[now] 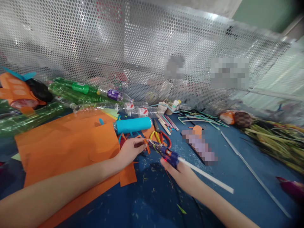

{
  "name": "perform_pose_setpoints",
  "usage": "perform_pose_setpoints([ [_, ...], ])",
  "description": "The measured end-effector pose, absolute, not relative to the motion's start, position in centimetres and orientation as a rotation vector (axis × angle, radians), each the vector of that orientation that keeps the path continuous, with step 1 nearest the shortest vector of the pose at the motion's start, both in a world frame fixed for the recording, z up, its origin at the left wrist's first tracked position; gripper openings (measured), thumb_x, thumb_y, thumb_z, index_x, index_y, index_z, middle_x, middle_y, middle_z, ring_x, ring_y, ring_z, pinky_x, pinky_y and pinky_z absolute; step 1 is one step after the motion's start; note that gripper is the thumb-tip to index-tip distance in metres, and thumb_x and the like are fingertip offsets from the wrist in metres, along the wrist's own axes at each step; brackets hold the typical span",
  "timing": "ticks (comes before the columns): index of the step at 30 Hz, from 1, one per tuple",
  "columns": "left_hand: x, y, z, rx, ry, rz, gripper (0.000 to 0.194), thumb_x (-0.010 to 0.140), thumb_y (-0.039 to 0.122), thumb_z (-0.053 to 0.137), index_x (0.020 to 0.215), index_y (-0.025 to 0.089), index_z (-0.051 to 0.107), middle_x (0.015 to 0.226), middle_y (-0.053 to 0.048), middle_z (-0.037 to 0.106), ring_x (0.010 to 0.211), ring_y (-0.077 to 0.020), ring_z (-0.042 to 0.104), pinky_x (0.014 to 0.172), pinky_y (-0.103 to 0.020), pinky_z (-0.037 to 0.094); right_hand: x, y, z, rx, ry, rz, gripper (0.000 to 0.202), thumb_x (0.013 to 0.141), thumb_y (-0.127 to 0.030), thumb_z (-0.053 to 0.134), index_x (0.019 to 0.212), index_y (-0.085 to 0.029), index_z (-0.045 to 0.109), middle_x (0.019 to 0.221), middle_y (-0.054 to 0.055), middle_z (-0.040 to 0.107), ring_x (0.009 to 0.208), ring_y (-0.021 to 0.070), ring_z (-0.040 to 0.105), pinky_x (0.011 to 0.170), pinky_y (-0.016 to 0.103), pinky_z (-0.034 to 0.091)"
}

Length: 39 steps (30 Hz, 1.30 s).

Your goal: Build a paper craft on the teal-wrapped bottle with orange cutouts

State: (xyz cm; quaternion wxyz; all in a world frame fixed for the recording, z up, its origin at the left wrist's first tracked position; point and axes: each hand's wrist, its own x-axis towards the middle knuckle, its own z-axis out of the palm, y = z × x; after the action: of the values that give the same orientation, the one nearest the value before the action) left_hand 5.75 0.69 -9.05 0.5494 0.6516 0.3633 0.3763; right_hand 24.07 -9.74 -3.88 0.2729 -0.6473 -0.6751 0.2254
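My left hand (131, 148) pinches a narrow orange paper strip (147, 146) between thumb and fingers. My right hand (181, 174) is wrapped round a dark blue hot glue gun (169, 155), its nozzle pointing at the strip. A long white glue stick (206, 175) sticks out of the gun's back end. The nozzle tip is close to the strip; whether they touch I cannot tell. Just behind lie scissors with yellow and red handles (166, 139). A bottle wrapped in bright blue paper (134, 125) rests beyond my left hand, beside large orange paper sheets (71, 142).
Clear and green plastic bottles (71, 91) line the back left, before a perforated metal screen (142, 38). Coloured sticks (166, 123) and thin straws (199, 118) lie at the back. On the right are a phone-like object (199, 145), a long pale stick (254, 172) and dried husks (275, 142).
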Motion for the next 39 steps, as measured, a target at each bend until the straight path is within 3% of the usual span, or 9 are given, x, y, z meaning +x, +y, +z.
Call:
perform_pose_setpoints([
  [5,5.9,0.5,-8.6,1.475,0.879,0.909,0.033,0.072,0.028,0.063,0.103,0.015,0.061,0.085,-0.005,0.066,0.083,-0.0192,0.063,0.075,-0.031,0.051,24.1,-9.7,-3.9,-1.757,-1.849,0.617,0.042,0.085,-0.053,0.042,0.102,-0.021,0.063,0.063,0.002,0.061,0.077,0.0251,0.06,0.071,0.037,0.048],
  [12,6.1,0.6,-8.8,1.475,0.858,0.955,0.02,0.07,0.025,0.065,0.086,0.016,0.055,0.08,-0.003,0.064,0.079,-0.0173,0.063,0.075,-0.031,0.051,24.1,-9.7,-3.8,-1.767,-1.852,0.649,0.046,0.085,-0.053,0.041,0.113,-0.02,0.058,0.082,0.005,0.066,0.082,0.0256,0.06,0.075,0.038,0.047],
  [19,6.1,0.6,-8.8,1.486,0.833,0.955,0.02,0.071,0.025,0.064,0.086,0.016,0.055,0.08,-0.003,0.063,0.079,-0.0174,0.063,0.075,-0.031,0.051,24.4,-9.9,-3.9,-1.791,-1.814,0.655,0.043,0.083,-0.054,0.045,0.104,-0.021,0.063,0.073,0.003,0.065,0.081,0.0254,0.06,0.075,0.037,0.047],
  [31,6.0,0.5,-8.4,1.45,0.904,0.992,0.021,0.07,0.024,0.064,0.087,0.016,0.056,0.081,-0.004,0.064,0.081,-0.0182,0.063,0.074,-0.031,0.051,24.7,-10.0,-3.5,-1.866,-1.928,0.663,0.052,0.085,-0.056,0.04,0.118,-0.02,0.057,0.105,0.01,0.063,0.102,0.0286,0.055,0.088,0.042,0.042],
  [39,6.0,0.8,-8.6,1.395,0.903,1.03,0.021,0.07,0.021,0.064,0.087,0.014,0.056,0.08,-0.004,0.065,0.081,-0.0186,0.064,0.076,-0.032,0.051,24.7,-10.3,-2.4,-1.863,-2.0,0.648,0.047,0.086,-0.05,0.041,0.117,-0.019,0.058,0.109,0.01,0.062,0.104,0.027,0.055,0.092,0.04,0.041],
])
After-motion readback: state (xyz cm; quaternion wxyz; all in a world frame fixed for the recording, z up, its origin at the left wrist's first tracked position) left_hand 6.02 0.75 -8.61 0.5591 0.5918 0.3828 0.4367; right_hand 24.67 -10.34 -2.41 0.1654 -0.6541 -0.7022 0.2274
